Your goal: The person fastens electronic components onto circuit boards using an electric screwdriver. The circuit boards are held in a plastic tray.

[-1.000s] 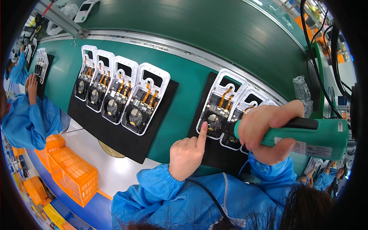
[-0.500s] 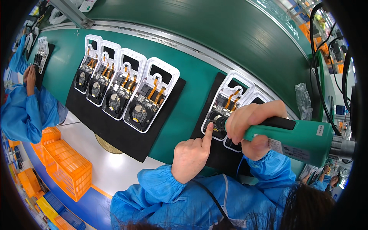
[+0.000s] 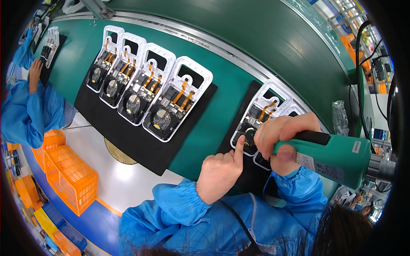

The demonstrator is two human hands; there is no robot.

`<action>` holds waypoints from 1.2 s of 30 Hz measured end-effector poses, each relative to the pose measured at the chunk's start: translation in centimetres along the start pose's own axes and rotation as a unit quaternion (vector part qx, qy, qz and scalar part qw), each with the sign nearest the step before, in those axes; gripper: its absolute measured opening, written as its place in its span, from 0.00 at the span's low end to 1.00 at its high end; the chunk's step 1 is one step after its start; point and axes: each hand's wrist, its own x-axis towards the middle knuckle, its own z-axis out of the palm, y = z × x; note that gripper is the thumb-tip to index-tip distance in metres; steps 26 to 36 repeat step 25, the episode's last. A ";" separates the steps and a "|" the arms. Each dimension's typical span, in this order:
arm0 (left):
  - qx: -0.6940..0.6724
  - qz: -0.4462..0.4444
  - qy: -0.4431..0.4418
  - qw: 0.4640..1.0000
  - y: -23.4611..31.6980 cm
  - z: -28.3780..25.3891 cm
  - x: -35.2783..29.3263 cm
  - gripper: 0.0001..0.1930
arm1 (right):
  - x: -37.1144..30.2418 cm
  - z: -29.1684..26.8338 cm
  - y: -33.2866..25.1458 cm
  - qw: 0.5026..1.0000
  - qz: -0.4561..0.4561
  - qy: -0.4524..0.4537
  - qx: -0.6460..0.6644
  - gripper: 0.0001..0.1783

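Observation:
My right hand (image 3: 282,138) is wrapped round a green electric screwdriver (image 3: 337,158), which lies almost level with its front end over a white-framed device (image 3: 261,104). The driver's tip is hidden behind my fingers. My left hand (image 3: 221,174) holds nothing; its index finger is stretched out and touches the lower part of that device beside the driver's front end, while the other fingers are curled. The device has a black base with a round part, a circuit board and orange flat cables. A second such device (image 3: 262,162) lies beside it, mostly covered by my right hand.
Several similar devices (image 3: 164,113) stand in a row on a black mat (image 3: 147,155) to the left. The bench top (image 3: 222,102) is green. Black cables (image 3: 358,51) hang at the right. Orange crates (image 3: 74,175) sit on the floor; a co-worker's hand (image 3: 35,74) is at far left.
The bench and devices have shifted slightly in the view, the row to the left moving up and right. My left index finger stays on the device and my right hand keeps its grip.

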 end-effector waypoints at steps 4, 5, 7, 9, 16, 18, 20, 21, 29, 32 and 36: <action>-0.002 0.002 -0.005 1.000 0.0 -0.1 -0.1 0.26 | 0.0 -0.1 0.3 1.000 -0.003 -0.011 -0.016 0.19; -0.006 0.001 -0.010 1.000 0.0 -0.2 -0.2 0.27 | 0.0 -0.1 0.3 1.000 -0.003 -0.013 -0.014 0.19; 0.002 0.000 -0.011 1.000 0.0 -0.2 -0.2 0.27 | 0.0 0.0 0.2 0.999 0.001 -0.004 -0.035 0.19; 0.011 0.002 -0.010 1.000 0.0 -0.3 -0.3 0.27 | 0.1 0.1 0.4 0.999 -0.009 -0.004 -0.032 0.19; 0.045 0.023 -0.019 0.999 0.1 -0.7 0.1 0.28 | -0.3 -0.9 -1.3 0.996 -0.031 0.089 -0.011 0.23; 0.003 -0.004 -0.055 0.998 -0.1 -1.4 0.3 0.25 | -0.7 -1.8 -3.3 0.988 -0.068 0.136 -0.002 0.22; -0.107 -0.003 0.010 0.994 -1.2 -1.4 0.6 0.23 | -1.7 -3.1 -5.4 0.977 -0.101 0.187 0.021 0.20; -0.223 -0.020 0.070 0.972 -1.7 -1.5 0.9 0.21 | -2.3 -3.7 -6.6 0.969 -0.113 0.218 0.025 0.20; -0.259 -0.166 -0.017 0.951 -3.0 -2.5 3.0 0.19 | -5.8 -7.1 -9.9 0.955 -0.141 0.262 -0.014 0.19; -0.259 -0.166 -0.017 0.951 -3.0 -2.5 3.0 0.19 | -5.8 -7.1 -9.9 0.955 -0.141 0.262 -0.014 0.19; -0.259 -0.166 -0.017 0.951 -3.0 -2.5 3.0 0.19 | -5.8 -7.1 -9.9 0.955 -0.141 0.262 -0.014 0.19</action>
